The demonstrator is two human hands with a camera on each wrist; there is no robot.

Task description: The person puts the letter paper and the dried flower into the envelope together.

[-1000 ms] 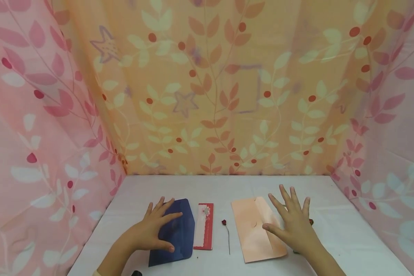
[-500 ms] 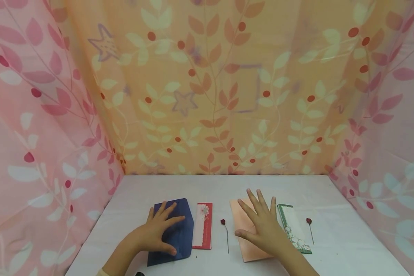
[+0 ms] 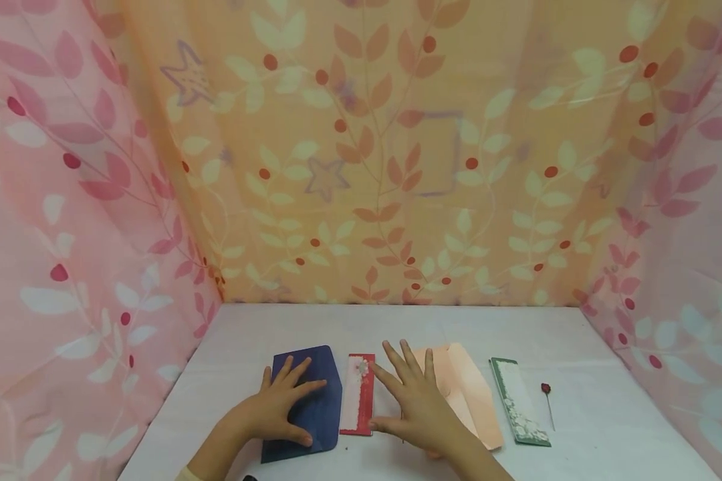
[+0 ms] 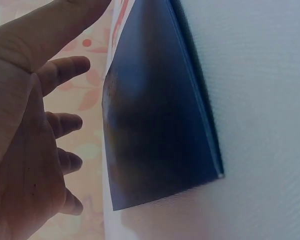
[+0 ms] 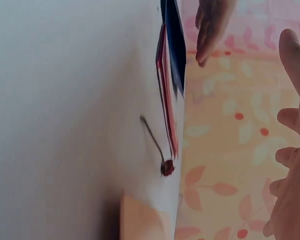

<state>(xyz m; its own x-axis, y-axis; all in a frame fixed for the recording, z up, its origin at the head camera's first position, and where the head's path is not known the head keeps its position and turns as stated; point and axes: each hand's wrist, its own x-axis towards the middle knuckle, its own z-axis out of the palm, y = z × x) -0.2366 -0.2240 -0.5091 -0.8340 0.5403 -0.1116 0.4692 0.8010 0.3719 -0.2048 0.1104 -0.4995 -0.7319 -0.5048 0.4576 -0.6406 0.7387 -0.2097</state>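
Left hand lay flat, fingers spread, on the dark blue envelope at the table's near left. Right hand was spread open, fingers straight, gripping nothing, above the small red flower between the red card and the peach envelope. Whether it touched the table could not be told.

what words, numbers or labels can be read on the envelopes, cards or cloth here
None can be read.
Dark blue paper envelope: plain, no writing.
Peach paper envelope: plain, no writing.
Red card with white lace strip: only ornament; any print is too small to tell.
Green card with white floral strip: likewise.
Leaf-patterned curtain: faint star and square shapes, no letters.
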